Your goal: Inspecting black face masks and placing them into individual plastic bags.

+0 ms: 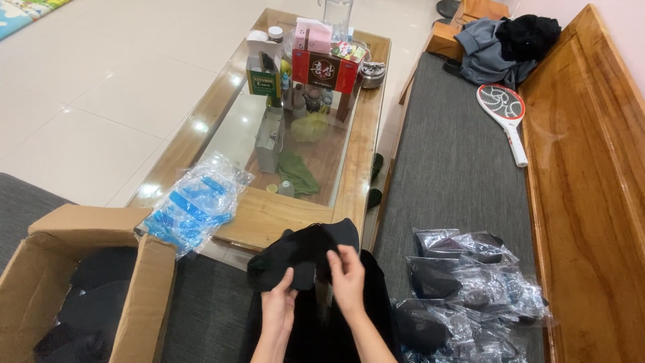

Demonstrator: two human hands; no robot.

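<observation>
While both hands pinch it, a black cloth item [306,252] is held up.
Left hand [279,306] and right hand [348,275] have fingers curled closed on its near edge.

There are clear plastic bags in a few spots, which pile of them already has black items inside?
The pile of clear bags on the grey cushion, right of the hands: each holds a black item. The bags on the table corner show only blue print, nothing black.
</observation>
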